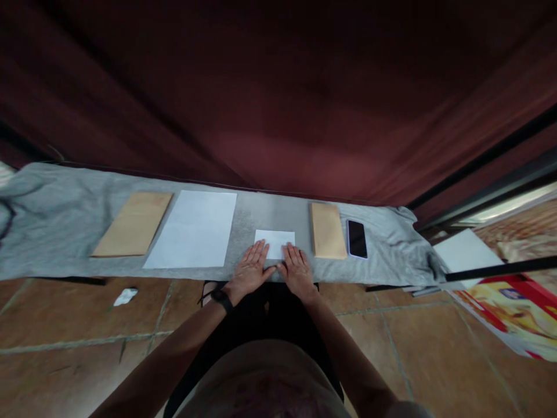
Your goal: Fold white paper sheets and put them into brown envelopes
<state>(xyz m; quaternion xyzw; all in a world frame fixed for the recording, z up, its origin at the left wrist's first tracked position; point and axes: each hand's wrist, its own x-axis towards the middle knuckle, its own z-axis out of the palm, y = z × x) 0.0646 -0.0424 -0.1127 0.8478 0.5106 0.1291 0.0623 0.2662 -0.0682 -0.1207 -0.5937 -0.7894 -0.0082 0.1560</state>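
Observation:
A small white piece of paper point(275, 238), perhaps folded, lies on the grey cloth in front of me. My left hand point(252, 270) rests flat with its fingertips on the paper's left side. On the right side lies my right hand point(297, 270), palm down, its fingers stretched out over the lower corner. The two thumbs nearly meet below the paper's near edge. To the left is a large white sheet point(198, 229), with a brown envelope or paper stack point(134, 225) beyond it. A smaller brown envelope stack point(328, 231) sits to the right of my right hand.
A phone point(357, 238) with a dark screen lies right of the small brown stack. Grey cloth point(78, 215) covers the narrow table, backed by a dark red curtain or panel point(278, 104). A colourful box point(517, 313) and a scrap of white tissue point(125, 296) are on the tiled floor.

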